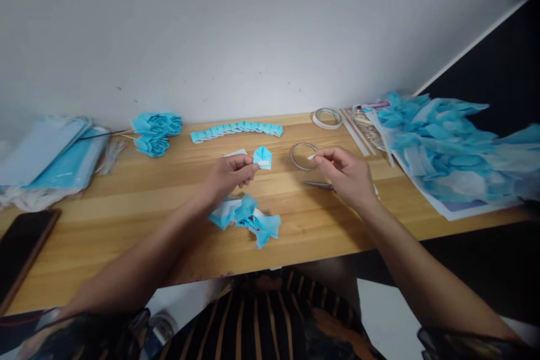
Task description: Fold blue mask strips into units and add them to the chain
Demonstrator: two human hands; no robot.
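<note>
The left hand (232,173) pinched a blue piece (263,153) in its fingers (248,171); the right hand (346,175) pinched a white bit (311,157); a ring (291,156) lay at the piece's three o'clock.

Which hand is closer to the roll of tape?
Right. The right hand is on the near side of the roll of tape; the left hand is farther away, to its left.

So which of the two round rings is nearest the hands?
The thin, round grey ring beside the right hand; the wider, white tape roll sits farther back, near the wall.
</note>
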